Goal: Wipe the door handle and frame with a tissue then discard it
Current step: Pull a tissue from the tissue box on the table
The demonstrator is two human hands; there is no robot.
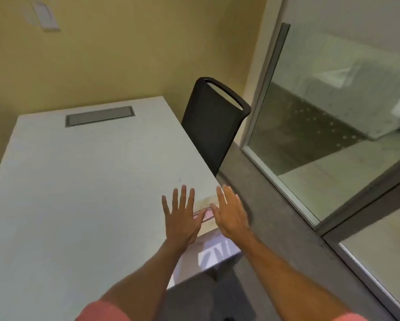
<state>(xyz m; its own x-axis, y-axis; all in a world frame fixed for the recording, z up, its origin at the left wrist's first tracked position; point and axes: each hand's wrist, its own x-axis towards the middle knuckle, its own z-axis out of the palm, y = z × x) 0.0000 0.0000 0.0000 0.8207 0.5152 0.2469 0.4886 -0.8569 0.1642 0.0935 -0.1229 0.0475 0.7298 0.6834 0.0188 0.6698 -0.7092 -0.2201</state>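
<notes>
A tissue box with a pale lilac side and a patterned top stands at the right front corner of the white table. My left hand hovers flat over the box's left part, fingers spread, holding nothing. My right hand hovers over its right part, fingers apart and empty. The box's opening shows between the two hands. A glass door or panel with a grey metal frame stands to the right. I cannot see a door handle.
A black chair is pushed in at the table's right side, next to the glass. A grey cable hatch sits in the table top near the yellow wall. Grey floor runs between table and glass.
</notes>
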